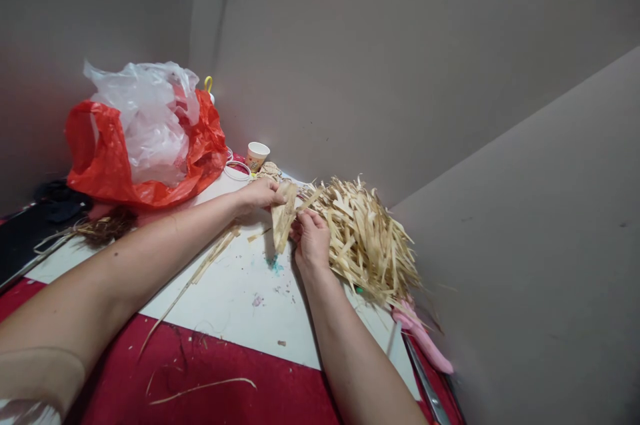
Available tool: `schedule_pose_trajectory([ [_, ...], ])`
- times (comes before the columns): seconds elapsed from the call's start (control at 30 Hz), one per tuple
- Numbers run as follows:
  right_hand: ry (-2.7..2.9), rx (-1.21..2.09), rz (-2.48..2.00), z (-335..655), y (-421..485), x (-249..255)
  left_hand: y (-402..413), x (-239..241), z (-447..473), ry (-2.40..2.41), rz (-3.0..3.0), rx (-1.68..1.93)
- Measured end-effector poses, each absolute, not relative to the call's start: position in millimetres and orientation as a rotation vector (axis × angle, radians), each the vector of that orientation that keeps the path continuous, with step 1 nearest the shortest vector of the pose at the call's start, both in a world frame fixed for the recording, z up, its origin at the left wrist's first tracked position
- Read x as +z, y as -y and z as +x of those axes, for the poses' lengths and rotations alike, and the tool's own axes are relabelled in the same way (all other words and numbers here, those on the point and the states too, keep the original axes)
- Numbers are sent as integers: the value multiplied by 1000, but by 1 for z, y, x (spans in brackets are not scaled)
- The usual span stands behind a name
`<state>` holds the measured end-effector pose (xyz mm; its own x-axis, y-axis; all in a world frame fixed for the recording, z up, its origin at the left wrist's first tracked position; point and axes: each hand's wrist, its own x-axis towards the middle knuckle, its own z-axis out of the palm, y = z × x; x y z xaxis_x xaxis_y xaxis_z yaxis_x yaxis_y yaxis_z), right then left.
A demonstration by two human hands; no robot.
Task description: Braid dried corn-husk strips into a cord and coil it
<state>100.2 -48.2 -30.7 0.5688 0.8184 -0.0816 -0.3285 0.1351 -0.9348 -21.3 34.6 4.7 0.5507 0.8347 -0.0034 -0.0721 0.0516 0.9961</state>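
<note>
My left hand (263, 194) pinches the upper part of a pale, dry husk strip (283, 222), which hangs down over the white board (235, 292). Close by on the right, my right hand (313, 235) has its thumb and fingers pressed together at the strip's side edge. A narrow piece sticks up near those fingertips; whether it is joined to the strip I cannot tell. Just beyond my right hand lies a large heap of dry straw-coloured strips (373, 238). Several thin strips (213, 258) rest on the board under my left forearm.
A red plastic bag (100, 152) with a clear bag inside stands at the back left. Near the wall are a paper cup (257, 156) and a white ring (237, 170). Scissors (427, 385) and a pink item (425, 338) lie at the right edge. Grey walls enclose the back and right.
</note>
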Motion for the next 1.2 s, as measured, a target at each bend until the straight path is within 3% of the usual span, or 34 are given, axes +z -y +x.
schedule_pose_trajectory([
  [0.3, 446, 591, -1004, 105, 51, -19, -53, -5, -29, -833, 1298, 865],
  [0.73, 531, 556, -827, 131, 81, 48, -59, -10, -30, -795, 1230, 922],
  [0.93, 694, 922, -1249, 113, 60, 11, -52, -11, -24, -652, 1345, 828],
  [1.2, 900, 852, -1385, 113, 50, -18, -39, -2, -20, -528, 1472, 690],
])
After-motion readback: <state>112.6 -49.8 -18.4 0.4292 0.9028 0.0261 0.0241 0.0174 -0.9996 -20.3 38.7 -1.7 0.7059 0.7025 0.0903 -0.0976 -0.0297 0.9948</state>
